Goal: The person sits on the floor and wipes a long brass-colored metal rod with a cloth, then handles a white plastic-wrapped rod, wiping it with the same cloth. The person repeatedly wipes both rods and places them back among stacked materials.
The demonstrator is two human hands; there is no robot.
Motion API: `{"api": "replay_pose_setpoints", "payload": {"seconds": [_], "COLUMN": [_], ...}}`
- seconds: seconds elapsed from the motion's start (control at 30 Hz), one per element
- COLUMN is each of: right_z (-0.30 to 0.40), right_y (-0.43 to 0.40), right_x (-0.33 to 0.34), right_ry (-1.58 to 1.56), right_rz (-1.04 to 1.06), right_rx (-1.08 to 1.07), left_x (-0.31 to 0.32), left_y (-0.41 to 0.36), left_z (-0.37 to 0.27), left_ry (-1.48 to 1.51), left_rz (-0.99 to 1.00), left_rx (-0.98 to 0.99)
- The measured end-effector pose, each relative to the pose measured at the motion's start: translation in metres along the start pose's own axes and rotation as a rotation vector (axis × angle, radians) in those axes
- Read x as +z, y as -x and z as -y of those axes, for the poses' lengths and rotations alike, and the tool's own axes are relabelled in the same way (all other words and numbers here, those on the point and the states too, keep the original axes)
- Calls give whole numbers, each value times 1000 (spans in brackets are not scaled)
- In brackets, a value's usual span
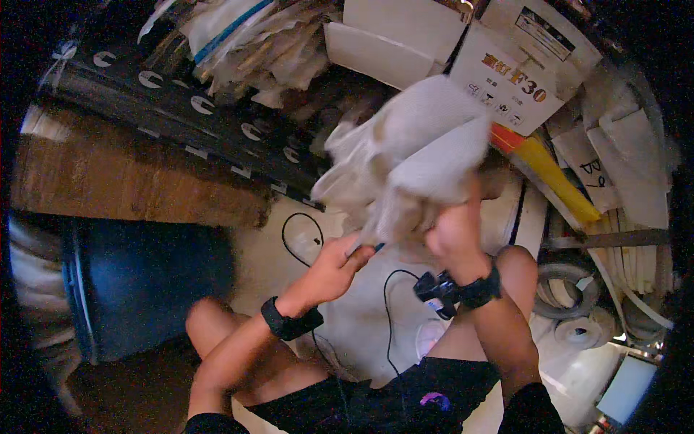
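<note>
A bundle of pale knitted fabric (pixel 412 146), blurred and folded, is raised in front of me. Its lower edge is pinched by my left hand (pixel 336 266), where a small dark blue-green piece shows at the fingertips. My right hand (pixel 452 228) is at the bundle's lower right side, its fingers largely hidden by the cloth and blur. Black bands wrap both wrists, and a small black device (pixel 436 293) with a cable sits at the right wrist.
Cardboard boxes (pixel 509 70) and stacked wrapped material (pixel 260 49) lie beyond the fabric. A blue bin (pixel 152 282) and brown carton (pixel 135 179) stand at left. Rolls of tape or tubing (pixel 580 331) are at right. A black cable (pixel 284 228) loops on the floor.
</note>
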State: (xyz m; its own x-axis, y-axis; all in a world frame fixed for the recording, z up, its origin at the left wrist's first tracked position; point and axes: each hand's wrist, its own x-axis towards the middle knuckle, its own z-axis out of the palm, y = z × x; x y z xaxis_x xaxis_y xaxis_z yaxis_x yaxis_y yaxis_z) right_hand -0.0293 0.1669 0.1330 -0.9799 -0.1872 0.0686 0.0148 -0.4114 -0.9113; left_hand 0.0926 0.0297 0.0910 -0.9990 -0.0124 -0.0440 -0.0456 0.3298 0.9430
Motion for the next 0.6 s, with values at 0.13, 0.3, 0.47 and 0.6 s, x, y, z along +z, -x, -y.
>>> {"api": "replay_pose_setpoints", "payload": {"seconds": [0.13, 0.3, 0.47, 0.6], "right_z": [49, 49, 37, 2], "right_y": [-39, -40, -67, -58], "right_x": [-16, -30, -59, -51], "right_ry": [-53, 653, 6, 126], "right_rz": [31, 36, 21, 27], "right_rx": [-91, -470, -292, -9], "left_x": [-14, -40, -63, -53], "left_y": [15, 23, -2, -21], "left_z": [18, 19, 8, 11], "left_ry": [-177, -42, 27, 335], "left_rz": [237, 112, 37, -140], "left_rx": [-213, -78, -252, -166]}}
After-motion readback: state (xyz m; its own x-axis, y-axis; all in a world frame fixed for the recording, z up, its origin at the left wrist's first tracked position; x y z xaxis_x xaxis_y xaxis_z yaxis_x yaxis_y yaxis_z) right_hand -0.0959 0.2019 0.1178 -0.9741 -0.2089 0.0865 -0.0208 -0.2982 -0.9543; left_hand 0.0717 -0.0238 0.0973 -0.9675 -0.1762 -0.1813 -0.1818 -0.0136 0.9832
